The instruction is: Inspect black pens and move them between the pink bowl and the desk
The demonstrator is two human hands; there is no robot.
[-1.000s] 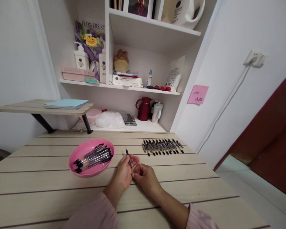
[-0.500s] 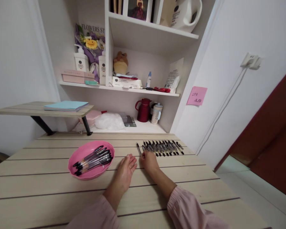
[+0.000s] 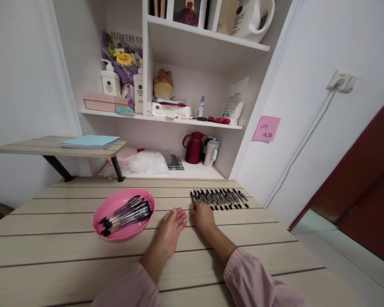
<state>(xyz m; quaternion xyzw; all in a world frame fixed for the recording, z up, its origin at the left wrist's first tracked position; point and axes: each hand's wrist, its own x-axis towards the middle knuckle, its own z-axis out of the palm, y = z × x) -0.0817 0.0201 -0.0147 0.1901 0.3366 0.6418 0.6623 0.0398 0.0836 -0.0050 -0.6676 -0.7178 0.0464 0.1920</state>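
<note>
A pink dish (image 3: 113, 204) on the wooden table (image 3: 67, 251) holds several black pens (image 3: 128, 211). To its right, a row of black pens (image 3: 219, 198) lies side by side. My left hand (image 3: 171, 228) rests on the table between the dish and the row, fingers loosely stretched out and holding nothing. My right hand (image 3: 202, 214) is at the left end of the row, fingers curled down on the leftmost pen (image 3: 193, 198). Both arms wear pink sleeves.
A small raised shelf (image 3: 51, 147) with a light-blue notebook (image 3: 89, 140) stands at the back left. Behind the table a white shelving unit (image 3: 179, 121) carries bottles, boxes, a red jug (image 3: 193, 147) and a cup. A wall is at the right.
A second ago both hands held one pen in front of me. My right hand carried it to the left end of the row and laid it there; my left hand opened and settled on the table.
</note>
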